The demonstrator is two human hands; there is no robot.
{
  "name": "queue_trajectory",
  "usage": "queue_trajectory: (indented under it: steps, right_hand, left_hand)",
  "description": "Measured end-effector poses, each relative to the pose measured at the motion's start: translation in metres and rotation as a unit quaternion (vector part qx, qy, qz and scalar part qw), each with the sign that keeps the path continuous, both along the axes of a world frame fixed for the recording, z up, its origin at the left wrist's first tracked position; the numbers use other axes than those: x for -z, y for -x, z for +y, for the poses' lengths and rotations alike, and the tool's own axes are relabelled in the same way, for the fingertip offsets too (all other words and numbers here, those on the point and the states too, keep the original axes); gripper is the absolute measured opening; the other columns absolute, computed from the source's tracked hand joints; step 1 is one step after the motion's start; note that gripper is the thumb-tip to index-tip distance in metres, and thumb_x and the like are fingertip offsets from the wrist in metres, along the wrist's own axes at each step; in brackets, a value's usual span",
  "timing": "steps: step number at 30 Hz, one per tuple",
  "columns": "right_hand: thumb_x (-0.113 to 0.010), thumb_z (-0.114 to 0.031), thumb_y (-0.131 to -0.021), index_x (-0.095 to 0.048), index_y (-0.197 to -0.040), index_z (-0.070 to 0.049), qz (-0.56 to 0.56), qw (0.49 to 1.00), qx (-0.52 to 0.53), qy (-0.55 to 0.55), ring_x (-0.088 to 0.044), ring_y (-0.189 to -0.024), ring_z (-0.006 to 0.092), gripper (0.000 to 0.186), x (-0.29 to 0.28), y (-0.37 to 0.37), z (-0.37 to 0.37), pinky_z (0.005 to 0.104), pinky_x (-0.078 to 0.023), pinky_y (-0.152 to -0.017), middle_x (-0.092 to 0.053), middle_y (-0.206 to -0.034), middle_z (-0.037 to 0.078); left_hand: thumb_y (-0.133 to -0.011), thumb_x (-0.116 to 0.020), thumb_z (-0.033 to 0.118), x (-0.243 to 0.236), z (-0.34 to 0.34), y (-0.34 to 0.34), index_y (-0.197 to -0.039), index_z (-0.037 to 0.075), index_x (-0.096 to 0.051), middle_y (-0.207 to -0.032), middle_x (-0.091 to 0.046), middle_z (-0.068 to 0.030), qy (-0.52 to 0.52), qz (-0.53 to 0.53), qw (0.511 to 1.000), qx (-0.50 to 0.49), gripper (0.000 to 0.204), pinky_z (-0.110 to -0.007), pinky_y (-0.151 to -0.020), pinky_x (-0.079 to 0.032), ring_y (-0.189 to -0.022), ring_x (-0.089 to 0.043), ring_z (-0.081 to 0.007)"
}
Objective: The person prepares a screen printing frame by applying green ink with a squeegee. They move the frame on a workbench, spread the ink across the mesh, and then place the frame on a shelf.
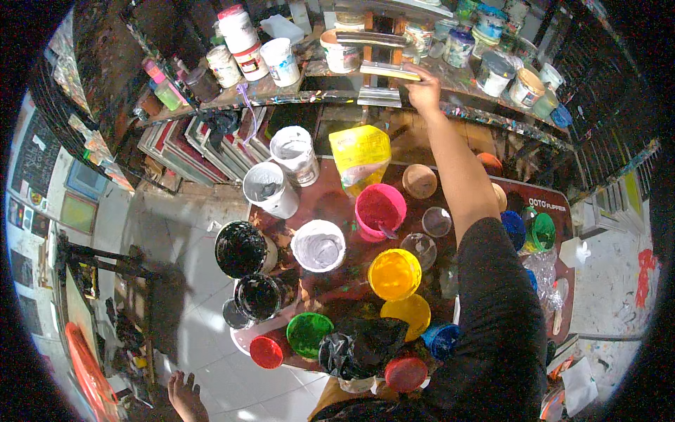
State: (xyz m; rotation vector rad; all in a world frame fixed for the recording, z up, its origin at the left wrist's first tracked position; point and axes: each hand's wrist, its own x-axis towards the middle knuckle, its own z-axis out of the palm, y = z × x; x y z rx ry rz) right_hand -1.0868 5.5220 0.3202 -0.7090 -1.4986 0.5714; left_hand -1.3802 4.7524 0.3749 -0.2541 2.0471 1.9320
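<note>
My right hand [424,89] reaches up to the paint-spattered shelf, fingers closed on the end of a long, flat metal blade tool [385,69] with a pale edge. Similar metal tools [369,37] sit above and below it on an upright wooden holder. My left hand [185,394] hangs low at the left, over the floor, with fingers apart and nothing visible in it. Below my right arm, the red-brown table [329,209] holds several open paint pots, among them pink [373,207], white [315,254], yellow [392,276] and black [239,246], plus a yellow bag [357,151].
The shelf [316,95] carries several tubs and bottles, with framed screens [190,151] stacked beneath. A dark rack [105,260] with a red object [88,369] stands at the left beside tiled floor [183,211]. A white surface [608,295] lies at the right.
</note>
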Motion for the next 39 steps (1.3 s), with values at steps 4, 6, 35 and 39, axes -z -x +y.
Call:
queue_trajectory:
  steps: [4,6,35,39]
  right_hand:
    - [-0.062,0.006,-0.062,-0.066,-0.090,-0.003,-0.062,0.994,0.048,-0.082,-0.056,-0.100,0.0205,0.030,0.012,0.000,0.023,0.0299,-0.043,-0.087,-0.062,-0.100,0.011]
    - [-0.062,0.006,-0.062,-0.066,-0.091,-0.003,-0.035,0.999,0.027,-0.024,-0.056,-0.098,0.0204,0.030,0.017,0.003,0.028,0.0288,-0.043,-0.086,-0.062,-0.100,0.011]
    - [-0.062,-0.015,-0.073,-0.051,-0.116,-0.008,-0.342,0.907,0.213,0.125,-0.053,-0.102,0.0303,0.044,-0.013,-0.037,-0.032,0.0345,-0.041,-0.088,-0.056,-0.109,0.016]
    - [-0.060,-0.019,-0.075,-0.065,-0.089,-0.005,-0.404,0.896,0.179,0.043,-0.060,-0.086,0.0303,0.020,-0.030,-0.094,-0.088,0.0363,-0.045,-0.080,-0.063,-0.090,0.014]
  left_hand:
    - [-0.083,-0.048,0.021,0.013,-0.036,0.020,-0.107,0.006,-0.051,-0.097,-0.056,-0.0059,0.003,-0.006,0.998,0.064,0.029,-0.036,-0.059,-0.043,-0.079,-0.054,-0.0240]
    - [-0.082,-0.050,0.019,0.020,-0.046,0.025,-0.105,0.006,-0.051,-0.092,-0.057,-0.0059,0.011,-0.015,0.996,0.090,0.027,-0.035,-0.054,-0.044,-0.074,-0.055,-0.0237]
    - [-0.083,-0.049,0.025,0.021,-0.027,-0.006,-0.111,0.010,-0.050,-0.111,-0.052,-0.0069,0.095,0.007,0.995,0.035,0.032,-0.036,-0.073,-0.039,-0.097,-0.054,-0.0258]
    - [-0.079,-0.061,0.014,0.003,-0.010,-0.030,-0.092,0.007,-0.055,-0.085,-0.059,-0.0018,0.033,0.011,0.998,0.056,0.016,-0.028,-0.071,-0.038,-0.083,-0.055,-0.0155]
